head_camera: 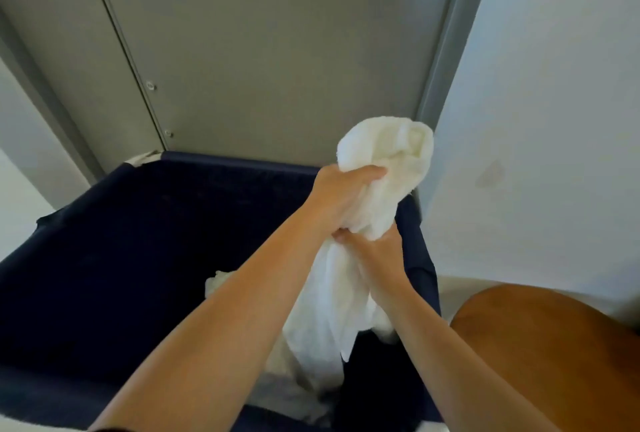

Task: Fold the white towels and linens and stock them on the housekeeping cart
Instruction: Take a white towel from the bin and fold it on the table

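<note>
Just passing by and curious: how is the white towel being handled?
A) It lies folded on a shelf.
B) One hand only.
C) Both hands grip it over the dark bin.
C: the left hand and the right hand both grip the bunched white towel above the navy bin.

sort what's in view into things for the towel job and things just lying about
For the job: white towel, gripped by left hand and right hand; navy bin; white linen inside it.
Just there: grey panel; white wall; brown rounded surface.
</note>
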{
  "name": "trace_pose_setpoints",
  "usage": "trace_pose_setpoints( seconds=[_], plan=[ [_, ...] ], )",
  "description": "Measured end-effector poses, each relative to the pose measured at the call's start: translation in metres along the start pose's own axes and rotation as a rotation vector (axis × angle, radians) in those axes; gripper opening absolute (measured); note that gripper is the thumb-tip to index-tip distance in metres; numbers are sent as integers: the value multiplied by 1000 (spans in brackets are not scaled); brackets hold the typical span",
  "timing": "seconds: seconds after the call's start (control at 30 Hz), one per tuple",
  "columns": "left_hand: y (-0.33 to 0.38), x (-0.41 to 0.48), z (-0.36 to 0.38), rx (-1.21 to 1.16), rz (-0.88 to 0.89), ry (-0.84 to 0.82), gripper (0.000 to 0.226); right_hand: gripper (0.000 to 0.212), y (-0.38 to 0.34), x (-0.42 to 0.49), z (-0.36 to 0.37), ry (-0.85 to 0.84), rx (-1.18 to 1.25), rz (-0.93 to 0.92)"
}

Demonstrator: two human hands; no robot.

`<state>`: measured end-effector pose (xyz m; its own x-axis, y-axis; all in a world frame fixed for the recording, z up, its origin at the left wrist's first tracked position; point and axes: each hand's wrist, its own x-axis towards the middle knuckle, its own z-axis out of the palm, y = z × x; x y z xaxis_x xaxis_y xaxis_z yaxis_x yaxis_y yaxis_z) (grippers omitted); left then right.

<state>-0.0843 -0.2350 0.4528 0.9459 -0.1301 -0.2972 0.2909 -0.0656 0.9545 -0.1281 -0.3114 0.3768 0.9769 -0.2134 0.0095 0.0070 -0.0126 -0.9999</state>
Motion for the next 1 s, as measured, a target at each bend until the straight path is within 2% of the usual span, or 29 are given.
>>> trace_pose_setpoints(
  seconds=[0.1, 0.23, 0.3, 0.37, 0.43, 0.5, 0.57, 0.67, 0.77, 0.9, 1.0],
  plan=[
    [-5, -29, 1, 74, 180, 3, 53, 40, -26, -23, -13, 92, 81, -26],
    [-44, -87, -14, 143, 299, -346, 48, 49, -51, -61, -39, 114, 166, 0],
    [-69, -110, -12, 178, 300, -407, 47, 44, -59, -78, -48, 125, 193, 19],
    [-88, -128, -1, 245, 253, -357, 53, 39, -69, -92, -56, 121, 211, 28],
    [-97, -137, 13, 339, 231, -252, 41, 42, -79, -100, -65, 130, 218, 30],
    [-92, -146, 27, 247, 228, -132, 17, 44, -87, -109, -80, 171, 220, 18],
    [-81, -154, 43, 79, 254, -78, 8, 46, -95, -114, -102, 222, 213, -20],
    [-65, -162, 76, 5, 298, -83, 9, 51, -101, -115, -142, 303, 202, -77],
    [-53, -157, 120, 19, 317, -91, 25, 54, -101, -115, -193, 359, 171, -124],
    [-42, -145, 209, 43, 340, -123, 30, 69, -94, -113, -284, 419, 131, -114],
    [-31, -142, 286, 22, 358, -171, 27, 54, -93, -107, -360, 457, 178, -86]
  ],
)
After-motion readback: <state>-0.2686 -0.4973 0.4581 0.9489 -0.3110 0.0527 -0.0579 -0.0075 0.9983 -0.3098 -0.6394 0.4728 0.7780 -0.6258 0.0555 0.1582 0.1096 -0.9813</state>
